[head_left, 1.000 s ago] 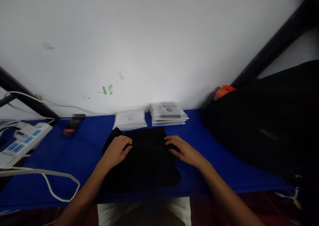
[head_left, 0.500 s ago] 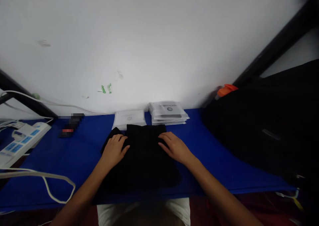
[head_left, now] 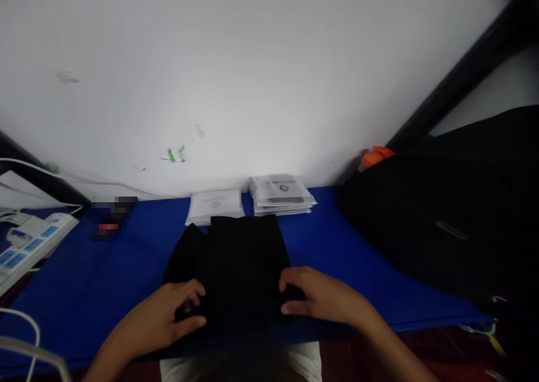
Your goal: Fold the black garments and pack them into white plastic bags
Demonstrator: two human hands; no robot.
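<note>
The left hand [head_left: 179, 312] and right hand [head_left: 315, 296], thumbs parted from fingers, flank the folded black cloth [head_left: 244, 264] on the blue tabletop [head_left: 332, 253], seemingly steadying both sides.

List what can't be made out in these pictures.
Head view:
- Flat black cloth: individual layers, lost in darkness.
- White rectangular plastic power strip: near end, cut off by the left edge.
- Dark elongated object with a red patch: details, hidden by pixelation.
- Right hand: some fingers, hidden by the hand itself.
</note>
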